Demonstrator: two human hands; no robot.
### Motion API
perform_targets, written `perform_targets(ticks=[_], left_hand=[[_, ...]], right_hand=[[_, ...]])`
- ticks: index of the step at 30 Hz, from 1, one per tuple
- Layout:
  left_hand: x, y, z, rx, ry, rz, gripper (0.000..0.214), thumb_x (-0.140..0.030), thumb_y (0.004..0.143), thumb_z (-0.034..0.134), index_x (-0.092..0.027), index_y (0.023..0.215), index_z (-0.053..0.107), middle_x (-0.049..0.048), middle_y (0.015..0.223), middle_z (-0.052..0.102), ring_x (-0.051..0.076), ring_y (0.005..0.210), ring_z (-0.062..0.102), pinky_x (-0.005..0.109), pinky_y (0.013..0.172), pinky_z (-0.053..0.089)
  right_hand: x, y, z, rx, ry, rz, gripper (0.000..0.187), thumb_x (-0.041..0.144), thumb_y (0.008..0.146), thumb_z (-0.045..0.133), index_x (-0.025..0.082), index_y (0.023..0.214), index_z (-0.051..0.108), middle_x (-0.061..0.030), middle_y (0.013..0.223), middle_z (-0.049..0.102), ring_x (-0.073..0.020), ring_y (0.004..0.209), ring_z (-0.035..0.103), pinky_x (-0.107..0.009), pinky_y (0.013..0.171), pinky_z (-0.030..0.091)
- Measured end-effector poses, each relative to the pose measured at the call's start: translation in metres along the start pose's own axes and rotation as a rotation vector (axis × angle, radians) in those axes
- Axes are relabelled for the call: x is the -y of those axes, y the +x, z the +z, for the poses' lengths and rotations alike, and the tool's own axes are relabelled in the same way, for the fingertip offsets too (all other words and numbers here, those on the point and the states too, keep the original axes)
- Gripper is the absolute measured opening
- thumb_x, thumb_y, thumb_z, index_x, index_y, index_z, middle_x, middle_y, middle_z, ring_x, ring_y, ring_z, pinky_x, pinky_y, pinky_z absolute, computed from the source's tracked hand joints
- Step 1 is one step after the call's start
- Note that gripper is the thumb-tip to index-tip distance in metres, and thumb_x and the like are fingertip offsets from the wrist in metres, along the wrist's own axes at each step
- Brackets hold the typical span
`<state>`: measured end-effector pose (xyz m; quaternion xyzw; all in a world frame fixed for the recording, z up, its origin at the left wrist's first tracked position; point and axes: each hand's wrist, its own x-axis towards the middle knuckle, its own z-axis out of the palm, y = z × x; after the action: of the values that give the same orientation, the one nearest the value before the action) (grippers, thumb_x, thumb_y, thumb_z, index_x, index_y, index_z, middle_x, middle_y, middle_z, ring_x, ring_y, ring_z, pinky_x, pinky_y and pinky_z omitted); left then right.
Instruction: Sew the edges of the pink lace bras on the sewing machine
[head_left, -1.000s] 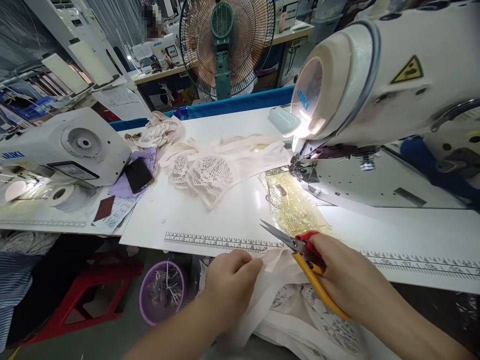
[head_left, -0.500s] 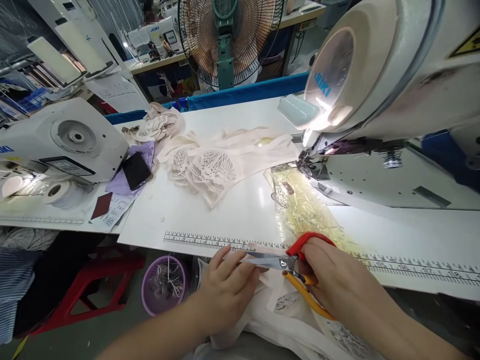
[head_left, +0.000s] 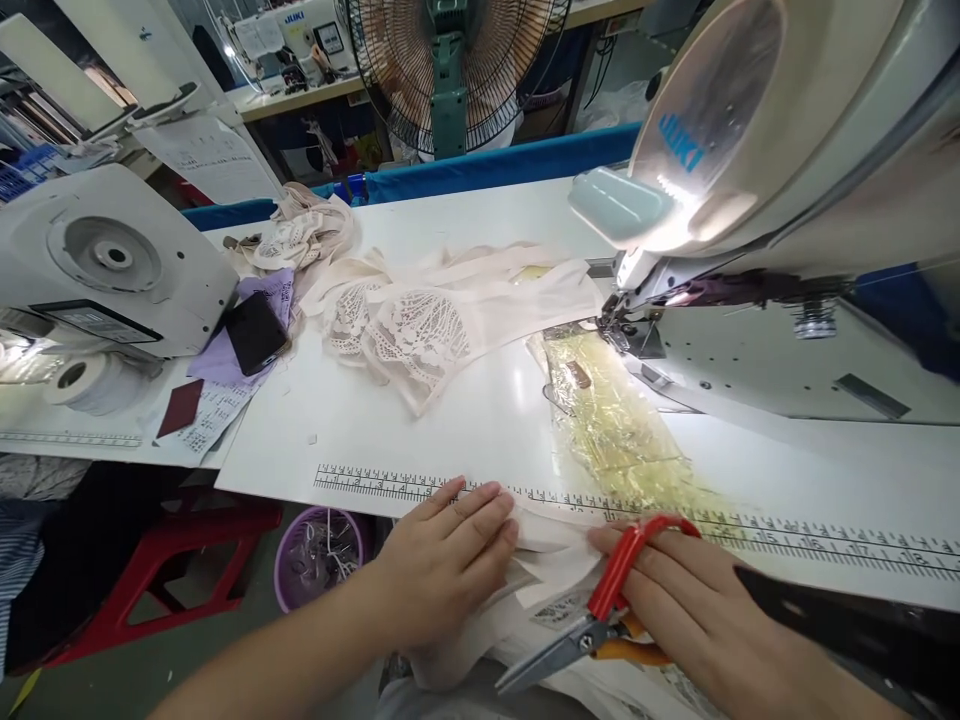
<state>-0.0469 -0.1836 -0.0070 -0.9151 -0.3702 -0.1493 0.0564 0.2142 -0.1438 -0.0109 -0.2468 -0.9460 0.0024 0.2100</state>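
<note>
My right hand point(head_left: 690, 600) has scissors point(head_left: 589, 640) with red and orange handles hooked over its fingers, their blades closed and pointing down to the left. Its fingertips also touch a pale fabric edge at the table's front. My left hand point(head_left: 457, 555) presses the other end of that edge beside the printed ruler point(head_left: 390, 484), fingers close together, thumb hidden. The pale lace garment point(head_left: 540, 590) hangs from there over my lap, partly covered by both hands. Farther back, another pale lace garment point(head_left: 427, 335) lies on the table, one end near the sewing machine's needle area point(head_left: 619, 315).
The lit sewing machine point(head_left: 750, 330) fills the right side. Crinkled yellow plastic point(head_left: 615, 410) lies before it. At left are another machine point(head_left: 112, 260), a phone point(head_left: 256, 330) and a thread cone point(head_left: 94, 383). Below stand a purple bin point(head_left: 281, 565) and a red stool point(head_left: 165, 570).
The scissors have swung away from my left fingers, down toward my lap, and their blades have closed. My right fingertips now rest on the fabric edge. The view has shifted slightly.
</note>
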Motion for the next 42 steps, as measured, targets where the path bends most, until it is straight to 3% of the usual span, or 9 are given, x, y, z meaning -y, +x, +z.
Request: perform_targets(ticks=[5,9,13,19,22,27,34,38,42], left_hand=[[-0.002,-0.002,-0.002,0.009,-0.026,-0.032,0.032,-0.028,0.09,0.053,-0.01,0.117,0.058,0.0121,0.122,0.062,0.027,0.123,0.05,0.045,0.104,0.042],[-0.006,-0.003,-0.001,0.014,-0.012,-0.062,0.033,-0.028,0.091,0.052,-0.012,0.119,0.057,0.0112,0.121,0.063,0.025,0.122,0.051,0.043,0.104,0.043],[-0.008,-0.001,-0.001,0.007,0.013,-0.082,0.032,-0.026,0.092,0.05,-0.013,0.12,0.057,0.0113,0.121,0.062,0.023,0.12,0.053,0.042,0.104,0.043],[-0.008,0.003,-0.001,-0.024,0.022,-0.098,0.03,-0.02,0.092,0.049,-0.013,0.118,0.06,0.0119,0.118,0.064,0.025,0.115,0.056,0.042,0.099,0.047],[-0.007,0.003,0.001,-0.042,0.025,-0.092,0.03,-0.017,0.091,0.049,-0.013,0.119,0.06,0.0123,0.118,0.064,0.025,0.115,0.056,0.041,0.1,0.046],[-0.007,0.004,0.003,-0.05,0.027,-0.097,0.03,-0.018,0.092,0.049,-0.014,0.119,0.061,0.0114,0.117,0.064,0.024,0.115,0.056,0.041,0.099,0.046],[-0.008,0.006,0.001,-0.034,0.033,-0.124,0.029,-0.017,0.092,0.047,-0.015,0.118,0.061,0.0111,0.116,0.064,0.024,0.114,0.057,0.041,0.097,0.047],[-0.009,0.008,-0.004,-0.014,0.013,-0.128,0.029,-0.021,0.093,0.047,-0.015,0.117,0.061,0.0106,0.116,0.065,0.023,0.113,0.057,0.04,0.095,0.048],[-0.009,0.009,-0.007,0.0,0.008,-0.136,0.029,-0.022,0.093,0.045,-0.016,0.117,0.061,0.0094,0.117,0.065,0.023,0.112,0.057,0.039,0.096,0.047]], right_hand=[[0.004,-0.013,0.0,0.036,-0.075,-0.073,0.028,0.012,0.09,0.041,0.016,0.105,0.064,-0.0099,0.113,0.067,-0.0253,0.096,0.063,-0.04,0.083,0.049],[0.012,-0.022,0.003,0.033,-0.043,0.064,0.032,0.011,0.089,0.039,0.018,0.106,0.064,-0.008,0.119,0.065,-0.0226,0.098,0.063,-0.037,0.084,0.047],[0.016,-0.022,0.003,0.051,-0.066,0.08,0.038,0.012,0.088,0.039,0.017,0.12,0.059,-0.0073,0.124,0.062,-0.0217,0.104,0.061,-0.034,0.086,0.047],[0.022,-0.012,0.003,0.003,-0.067,0.216,0.035,0.007,0.09,0.038,0.015,0.115,0.061,-0.0083,0.124,0.063,-0.0211,0.112,0.058,-0.035,0.089,0.047],[0.021,-0.01,0.001,0.023,-0.059,0.197,0.033,0.012,0.092,0.041,0.013,0.121,0.058,-0.0092,0.124,0.062,-0.0203,0.113,0.057,-0.033,0.09,0.048],[0.018,-0.008,0.002,-0.062,-0.059,0.201,0.031,0.008,0.092,0.038,0.011,0.112,0.062,-0.0103,0.115,0.067,-0.0203,0.104,0.061,-0.034,0.088,0.047],[0.019,-0.008,0.002,-0.044,-0.04,0.229,0.034,0.008,0.093,0.033,0.012,0.113,0.061,-0.0095,0.115,0.067,-0.021,0.105,0.06,-0.035,0.089,0.044],[0.015,-0.014,0.0,0.031,-0.045,0.164,0.035,0.01,0.09,0.037,0.015,0.118,0.058,-0.0091,0.123,0.063,-0.022,0.106,0.059,-0.036,0.087,0.046],[0.01,-0.018,0.006,-0.014,-0.054,0.114,0.036,0.01,0.086,0.038,0.014,0.115,0.059,-0.0106,0.114,0.067,-0.0236,0.098,0.062,-0.037,0.085,0.045]])
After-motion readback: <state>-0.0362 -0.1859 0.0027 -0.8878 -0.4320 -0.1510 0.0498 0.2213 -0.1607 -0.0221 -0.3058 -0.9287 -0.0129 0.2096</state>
